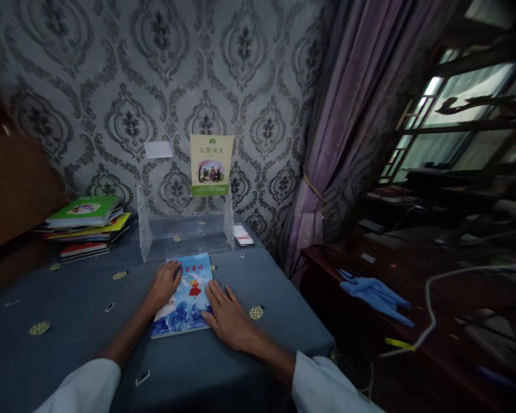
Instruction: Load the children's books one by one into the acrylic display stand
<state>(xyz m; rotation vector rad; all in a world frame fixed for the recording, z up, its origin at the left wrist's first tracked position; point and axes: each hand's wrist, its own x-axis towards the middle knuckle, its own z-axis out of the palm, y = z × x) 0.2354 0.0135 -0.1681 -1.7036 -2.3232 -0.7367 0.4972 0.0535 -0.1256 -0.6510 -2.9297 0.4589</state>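
A blue picture book [184,304] with a red figure, waves and red lettering lies flat on the cloth-covered table, its cover facing up. My left hand [164,282] rests along the book's left edge, with the fingers stretched over the cover. Against the right edge lies my right hand [229,315], fingers extended and the thumb on the cover. Just behind the book stands a clear plastic rack [187,235]. A pale yellow and green book [211,166] is upright by the rack's right side.
Several books and thin booklets form a stack [86,221] at the table's left. A white card [158,149] appears on the patterned wall. To the right hangs a purple curtain [327,143]. Blue gloves [376,295] and a pale cable [432,298] lie on a dark red surface.
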